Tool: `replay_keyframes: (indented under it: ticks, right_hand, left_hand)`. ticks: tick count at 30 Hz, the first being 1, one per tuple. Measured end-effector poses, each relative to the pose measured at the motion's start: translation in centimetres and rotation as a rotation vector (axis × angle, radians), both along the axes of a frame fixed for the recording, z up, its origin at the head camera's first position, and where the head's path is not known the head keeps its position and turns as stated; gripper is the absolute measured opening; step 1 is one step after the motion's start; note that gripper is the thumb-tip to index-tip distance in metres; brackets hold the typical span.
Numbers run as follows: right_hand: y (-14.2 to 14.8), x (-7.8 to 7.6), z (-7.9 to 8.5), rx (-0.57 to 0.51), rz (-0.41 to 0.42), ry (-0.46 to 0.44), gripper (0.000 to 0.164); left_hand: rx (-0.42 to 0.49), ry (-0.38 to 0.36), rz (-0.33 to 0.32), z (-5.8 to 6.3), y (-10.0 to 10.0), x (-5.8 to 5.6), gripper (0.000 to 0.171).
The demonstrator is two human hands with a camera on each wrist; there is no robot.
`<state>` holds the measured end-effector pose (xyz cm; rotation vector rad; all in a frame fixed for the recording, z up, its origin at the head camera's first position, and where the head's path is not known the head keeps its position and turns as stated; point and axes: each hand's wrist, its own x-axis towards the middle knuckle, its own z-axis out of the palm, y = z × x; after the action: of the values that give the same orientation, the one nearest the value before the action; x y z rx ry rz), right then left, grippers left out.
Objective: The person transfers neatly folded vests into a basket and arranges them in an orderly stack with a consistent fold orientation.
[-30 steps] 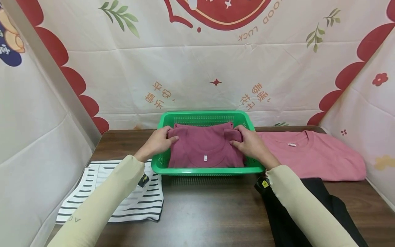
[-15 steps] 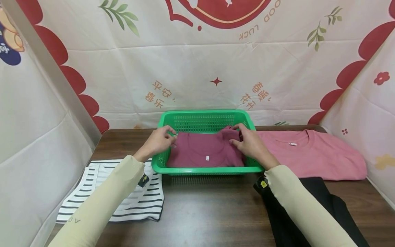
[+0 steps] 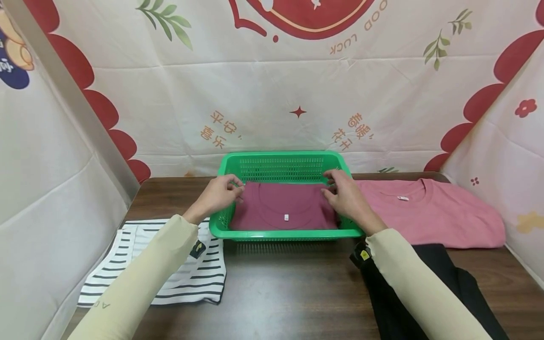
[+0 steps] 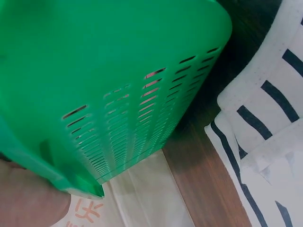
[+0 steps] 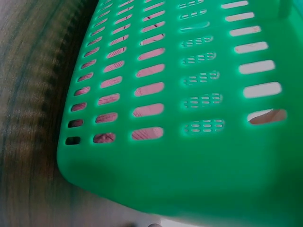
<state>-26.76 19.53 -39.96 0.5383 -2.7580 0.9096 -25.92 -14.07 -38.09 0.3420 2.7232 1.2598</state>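
Observation:
A folded dark-pink T-shirt (image 3: 282, 205), its neckline and white tag facing up, lies in a green slotted plastic basket (image 3: 286, 234). My left hand (image 3: 218, 194) is over the basket's left side, fingers loosely bent near the shirt's upper left corner and holding nothing. Over the right side, my right hand (image 3: 346, 196) has its fingers parted beside the shirt's upper right corner, with no cloth between them. In the left wrist view, part of the left hand (image 4: 31, 198) shows by the basket's rim. The right wrist view is mostly filled by the basket's slotted wall (image 5: 156, 170).
A folded white garment with dark stripes (image 3: 191, 283) lies left of the basket, partly under the left sleeve. A lighter pink shirt (image 3: 450, 217) and a black garment (image 3: 459, 278) lie to the right. A printed cloth backdrop (image 3: 263, 89) stands behind the wooden table (image 3: 289, 288).
Both hands held the T-shirt's upper corners one second ago. The left hand let go first, then the right. The shirt's upper edge has settled lower and flat in the basket.

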Motion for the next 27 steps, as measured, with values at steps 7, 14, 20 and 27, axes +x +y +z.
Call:
replay_keyframes:
  ticks: [7, 14, 20, 27]
  right_hand:
    - [0.1, 0.2, 0.0, -0.03, -0.014, 0.077, 0.031]
    - [0.4, 0.6, 0.1, -0.136, -0.012, 0.253, 0.017]
    - [0.7, 1.0, -0.2, -0.252, -0.056, 0.35, 0.007]
    - [1.4, 2.9, 1.3, -0.291, -0.087, 0.34, 0.01]
  left_hand:
    - [0.129, 0.021, -0.017, -0.1, -0.3, 0.7, 0.017]
    - [0.183, 0.013, -0.044, 0.4, 0.3, 2.0, 0.019]
    - [0.162, 0.052, -0.088, 0.1, 1.1, 3.0, 0.015]
    - [0.243, 0.062, -0.156, 1.1, 2.8, 4.9, 0.013]
